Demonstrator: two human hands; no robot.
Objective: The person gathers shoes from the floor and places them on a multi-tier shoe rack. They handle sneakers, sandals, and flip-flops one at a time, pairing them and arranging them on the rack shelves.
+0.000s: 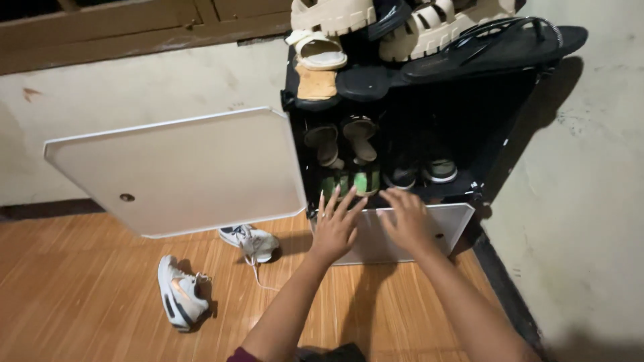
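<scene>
Both my hands are at the black shoe cabinet [510,100], centre of frame. Left hand [335,224] is spread flat, fingers open, grasping nothing, at the sill of the open compartment by the green shoes [350,181]. Right hand [406,218] rests open on the white lower door [446,224]. Upper door [181,171] hangs open to the left. Risk: sandals [376,27] piled on top look loose and could drop if the cabinet gets bumped. The sneakers [180,293] lie on the floor, lower left, one lace trailing, could snag.
</scene>
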